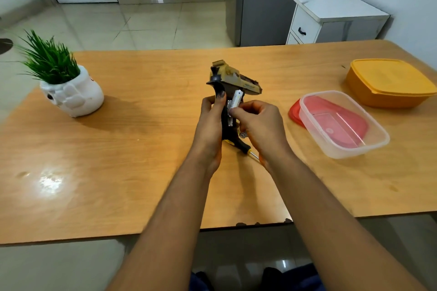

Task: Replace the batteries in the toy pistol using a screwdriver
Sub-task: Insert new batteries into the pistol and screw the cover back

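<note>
Left hand [211,123] grips toy pistol [233,81] mid-table; right hand [259,123] pinches battery [237,99]; table [142,149] edges well apart.

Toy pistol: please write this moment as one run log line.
left hand: holds toy pistol upright | right hand: pinches white battery at open compartment | screwdriver: on table

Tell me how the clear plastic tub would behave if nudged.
The clear tub looks thin-walled and holds nothing visible, so probably light and quick to slide. It rests partly on a red lid, so it may rock or slip off that.
</note>
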